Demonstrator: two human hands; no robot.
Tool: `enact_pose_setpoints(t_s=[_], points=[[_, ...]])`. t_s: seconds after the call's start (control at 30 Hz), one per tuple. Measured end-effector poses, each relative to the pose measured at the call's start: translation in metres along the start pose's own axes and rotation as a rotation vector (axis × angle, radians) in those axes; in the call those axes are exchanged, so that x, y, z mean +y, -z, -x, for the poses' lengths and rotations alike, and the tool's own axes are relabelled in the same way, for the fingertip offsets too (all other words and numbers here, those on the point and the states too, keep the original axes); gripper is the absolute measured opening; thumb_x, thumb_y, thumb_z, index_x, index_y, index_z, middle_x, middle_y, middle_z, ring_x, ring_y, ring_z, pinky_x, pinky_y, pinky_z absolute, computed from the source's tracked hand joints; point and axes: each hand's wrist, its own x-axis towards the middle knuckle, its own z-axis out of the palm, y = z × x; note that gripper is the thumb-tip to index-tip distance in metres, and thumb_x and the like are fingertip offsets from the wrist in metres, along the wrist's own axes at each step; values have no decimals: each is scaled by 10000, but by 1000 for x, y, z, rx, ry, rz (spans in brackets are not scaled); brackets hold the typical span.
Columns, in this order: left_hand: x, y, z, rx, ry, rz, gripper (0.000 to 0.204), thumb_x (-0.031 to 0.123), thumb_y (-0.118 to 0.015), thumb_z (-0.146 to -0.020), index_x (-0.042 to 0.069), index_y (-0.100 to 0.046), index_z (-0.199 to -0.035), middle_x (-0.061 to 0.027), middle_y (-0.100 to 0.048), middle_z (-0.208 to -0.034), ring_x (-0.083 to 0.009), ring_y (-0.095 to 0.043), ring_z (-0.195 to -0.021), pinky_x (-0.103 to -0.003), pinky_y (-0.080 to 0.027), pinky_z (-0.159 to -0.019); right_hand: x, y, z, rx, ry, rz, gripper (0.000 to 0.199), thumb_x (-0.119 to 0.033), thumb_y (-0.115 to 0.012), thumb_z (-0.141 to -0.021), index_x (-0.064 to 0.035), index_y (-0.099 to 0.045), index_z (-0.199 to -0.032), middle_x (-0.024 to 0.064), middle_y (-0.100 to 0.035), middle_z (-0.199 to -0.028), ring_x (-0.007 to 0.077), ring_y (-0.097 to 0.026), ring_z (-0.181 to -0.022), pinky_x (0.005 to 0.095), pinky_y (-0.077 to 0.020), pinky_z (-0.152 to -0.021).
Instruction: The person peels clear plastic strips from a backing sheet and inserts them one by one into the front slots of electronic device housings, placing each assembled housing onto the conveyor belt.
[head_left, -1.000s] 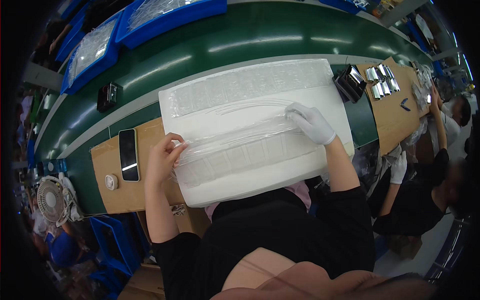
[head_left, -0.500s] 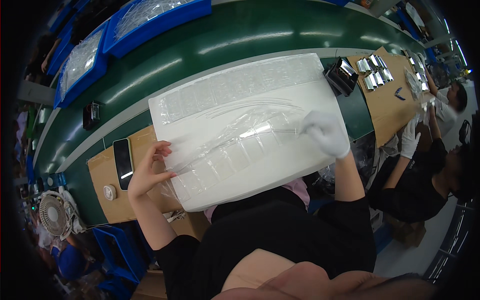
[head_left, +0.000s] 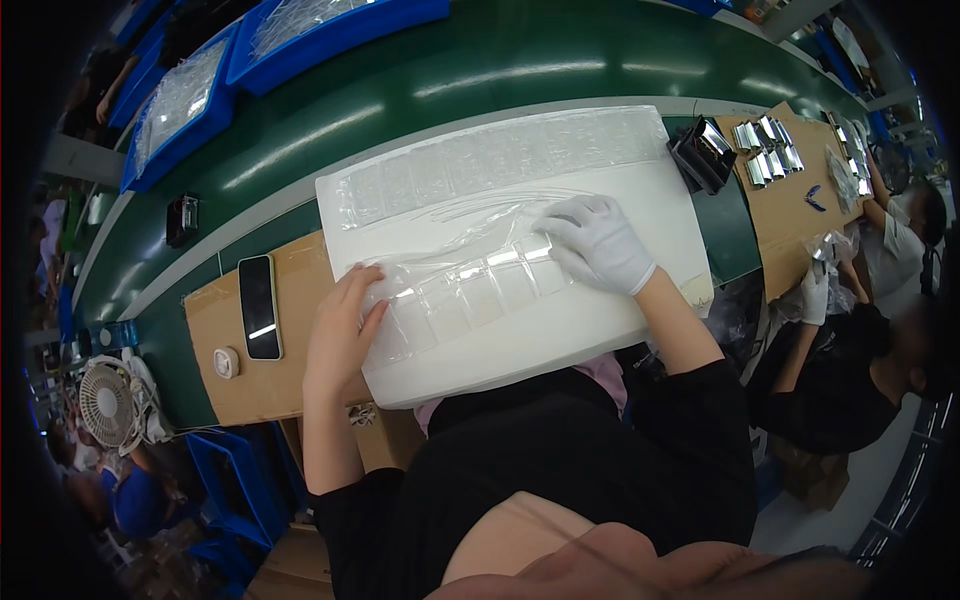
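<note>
Item 1: clear plastic film strip of square pockets [head_left: 470,290]. It lies on the near half of the large white foam board [head_left: 660,210], its long axis running from lower left up to upper right across your front. A loose, crinkled fold of the same film rises just above it toward the board's middle.

Item 2: your left hand [head_left: 340,325], bare. Fingers [head_left: 368,315] spread flat, pressing the strip's left end; nothing is gripped.

Item 3: your right hand [head_left: 600,240], in a white glove. Fingers [head_left: 562,238] flat and slightly splayed on the strip's right end, pinning it rather than pinching it. The strip spans the gap between both hands, so neither is the nearer; each holds down one end.

Item 4: second clear pocket strip [head_left: 500,160], along the board's far edge, untouched and well apart from both hands.

Item 5: desk [head_left: 240,395], brown card surface under the board. A black phone [head_left: 260,305] and a small white round device [head_left: 226,362] lie left of your left hand.

Item 6: surroundings. A green conveyor belt [head_left: 420,70] runs beyond the board, carrying blue trays [head_left: 330,30]. A small black box [head_left: 700,150] stands just beside the board's right corner. A co-worker's gloved hand [head_left: 812,292] works at the right.
</note>
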Motion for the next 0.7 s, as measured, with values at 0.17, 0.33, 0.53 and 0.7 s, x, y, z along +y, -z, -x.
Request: enact_pose_setpoints(t_s=[0.17,0.33,0.53,0.7], points=[[-9,-11,1,29,-73,-127,151,84,-616,-934,54,-643,-1079,-61,-665,-1030,-239,-634,-826,-306,-518,-783,-26,16,-1,4,-244,174,443,-227,-658,-803,-125,-632,-1233,93,-623,-1086,301,-587,-970,357,-457,-894],[-3,-6,-5,-51,184,104,154,54,-609,-933,43,-651,-1081,-54,-659,-1031,-198,-616,-800,-276,-507,-757,-28,7,15,-30,-422,147,470,-213,-650,-794,-95,-610,-1248,103,-618,-1067,299,-580,-947,368,-462,-885],[-16,-11,-18,-153,565,666,138,26,-598,-938,25,-653,-1065,-54,-648,-984,-158,-587,-774,-250,-485,-727,-42,3,4,-93,-461,320,471,-181,-640,-798,-60,-591,-1250,109,-631,-1028,298,-603,-883,375,-492,-806],[-20,-16,-21,-234,548,575,124,0,-598,-931,9,-651,-1042,-47,-620,-883,-132,-549,-746,-239,-466,-696,-46,-13,5,-119,-512,524,468,-154,-626,-810,-44,-571,-1261,118,-644,-965,291,-621,-802,377,-509,-719]])
